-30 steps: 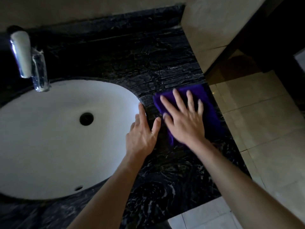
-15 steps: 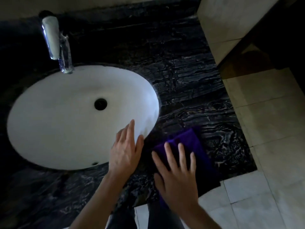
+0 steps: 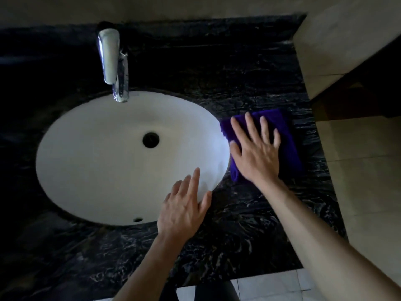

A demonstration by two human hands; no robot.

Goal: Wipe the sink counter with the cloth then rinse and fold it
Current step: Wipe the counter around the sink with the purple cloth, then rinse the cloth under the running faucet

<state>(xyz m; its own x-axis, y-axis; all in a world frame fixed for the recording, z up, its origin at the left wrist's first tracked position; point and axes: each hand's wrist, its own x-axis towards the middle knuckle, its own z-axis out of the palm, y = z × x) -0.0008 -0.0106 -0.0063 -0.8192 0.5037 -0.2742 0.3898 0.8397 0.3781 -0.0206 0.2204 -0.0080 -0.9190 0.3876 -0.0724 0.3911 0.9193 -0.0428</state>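
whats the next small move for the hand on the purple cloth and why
Probably slide the cloth toward the back wall. The right hand lies flat with spread fingers on the purple cloth, which sits on the black marble counter just right of the white sink. The counter strip beyond it looks not yet covered. The left hand rests open at the sink's front rim.
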